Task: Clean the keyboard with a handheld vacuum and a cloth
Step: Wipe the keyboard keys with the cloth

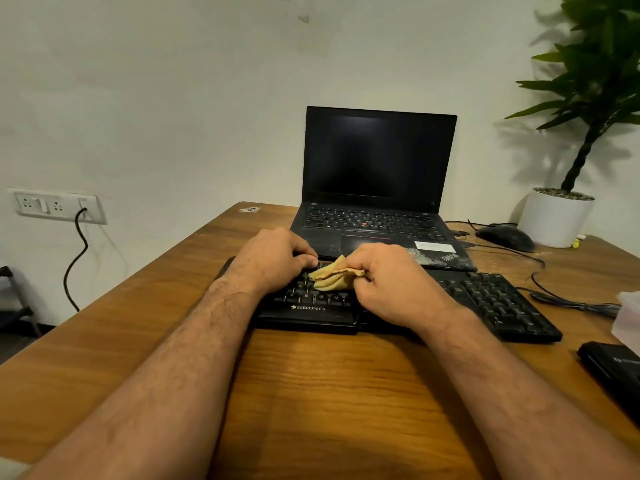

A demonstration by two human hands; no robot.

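Far left, a white socket plate is set in the pale plaster wall, with a black cable hanging from it. A wooden table with a streaked brown grain fills the foreground. On its near middle lies a flat black plastic keyboard, wide and rectangular, marked "ZEBRONICS" on its near edge. The left hand rests on the keyboard's left part, fingers curled down onto the keys and gripping nothing that can be seen. Just to its right a soft, folded yellow cloth lies against the keys, bunched in the right hand, whose fingers are closed tightly round it. Behind the keyboard and touching its far edge stands an open black laptop, screen dark, palm rest dusty. Farther right sit a rounded black mouse, trailing wires, and a smooth white pot holding a leafy green plant. A black box-shaped object lies at the near right edge.
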